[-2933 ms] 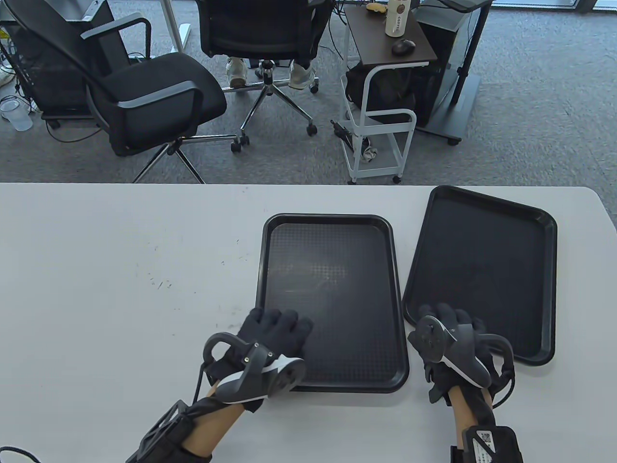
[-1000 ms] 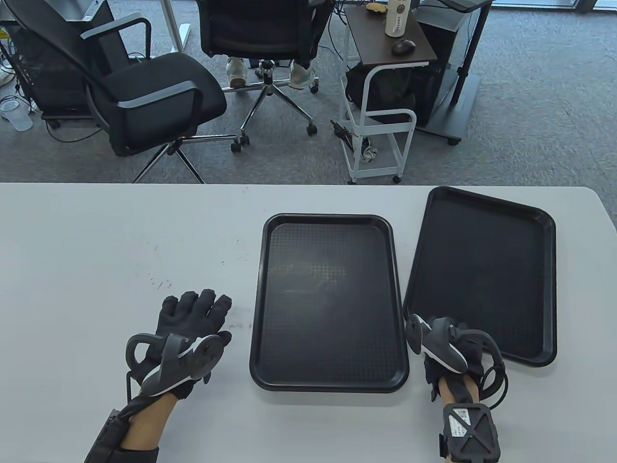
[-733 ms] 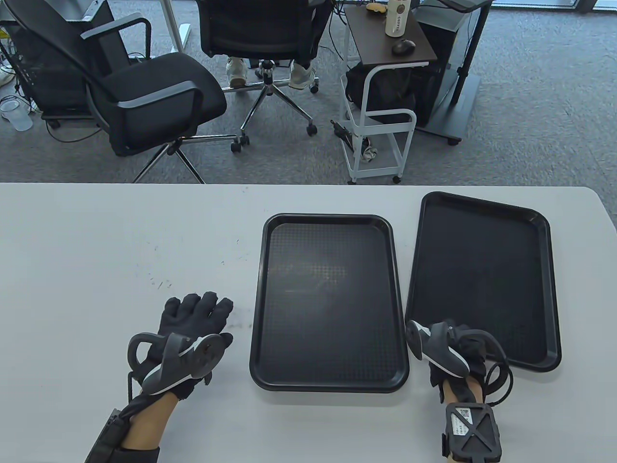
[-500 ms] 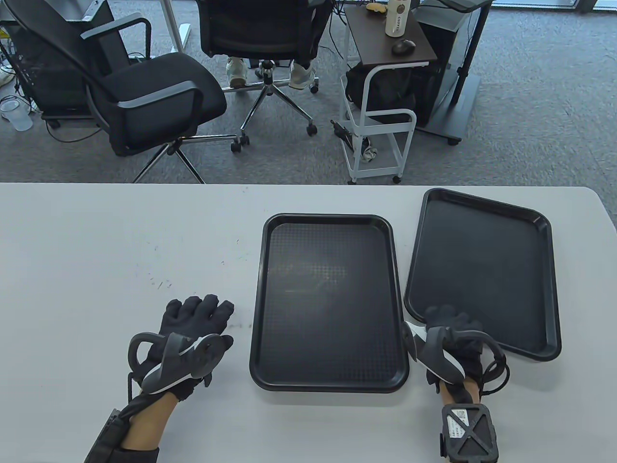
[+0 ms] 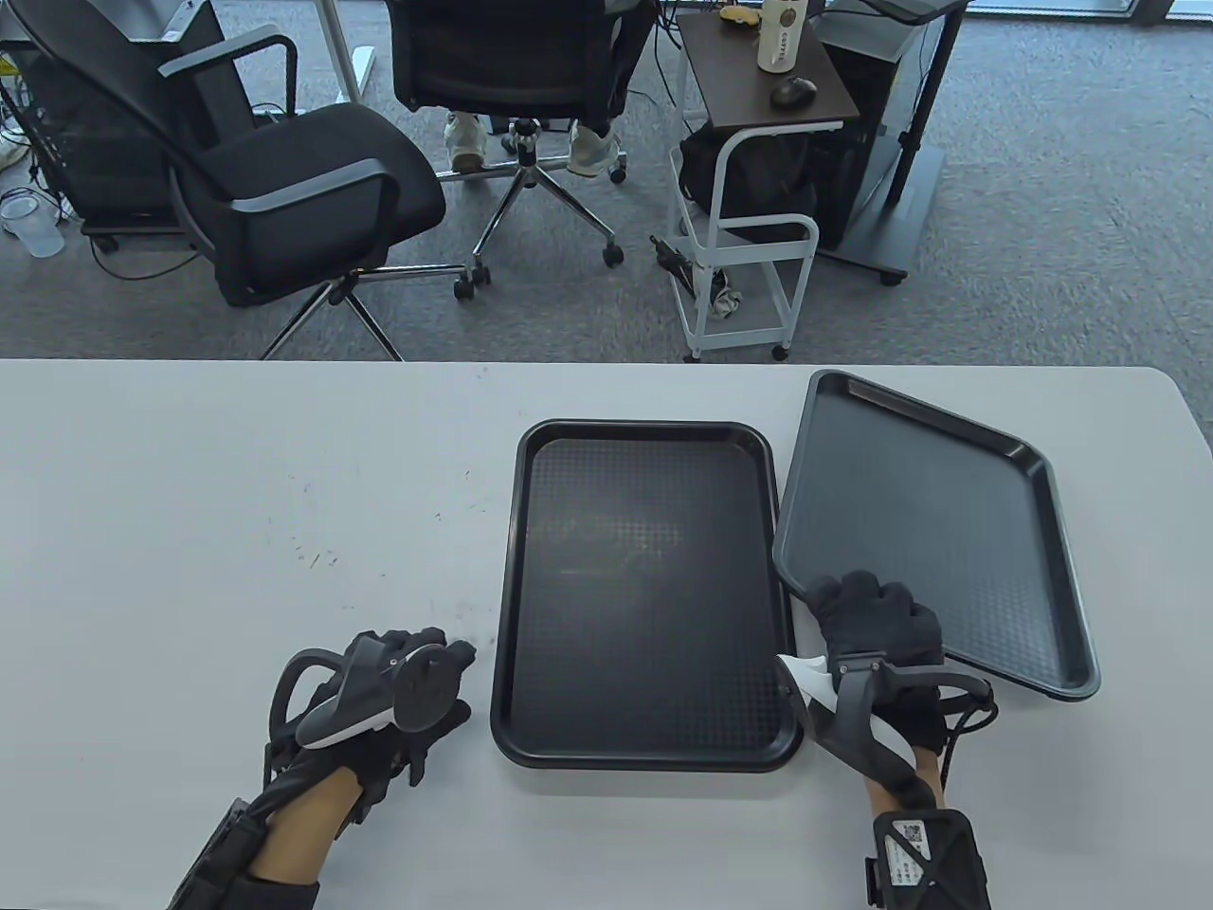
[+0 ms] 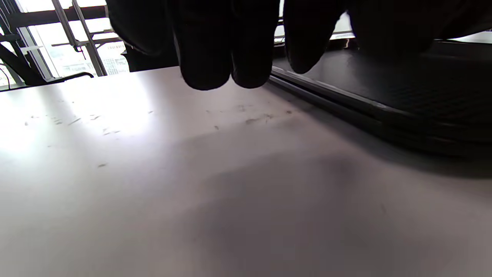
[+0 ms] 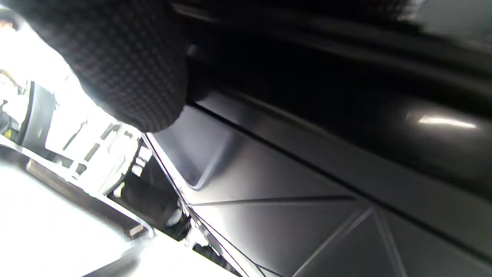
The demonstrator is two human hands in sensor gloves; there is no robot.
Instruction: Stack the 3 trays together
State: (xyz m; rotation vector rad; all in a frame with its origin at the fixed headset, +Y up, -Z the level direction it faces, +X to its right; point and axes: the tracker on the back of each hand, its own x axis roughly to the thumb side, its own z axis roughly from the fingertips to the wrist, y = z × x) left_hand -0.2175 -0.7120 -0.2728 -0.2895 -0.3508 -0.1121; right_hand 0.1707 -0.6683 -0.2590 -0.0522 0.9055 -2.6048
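Black tray stack (image 5: 644,597) flat mid-table, right black tray (image 5: 933,526) tilted, near corner lifted

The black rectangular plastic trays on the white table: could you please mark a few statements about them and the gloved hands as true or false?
1. The right hand grips the near left corner of the right black rectangular plastic tray. True.
2. The right tray lies square with the table edge. False: it is turned at an angle and its gripped corner looks raised.
3. The left hand presses on the centre black tray stack. False: it is beside the stack, over the white table, touching no tray.
4. In the left wrist view the centre stack shows more than one rim layer. True.
5. A mug stands in the centre tray. False: nothing is in it.
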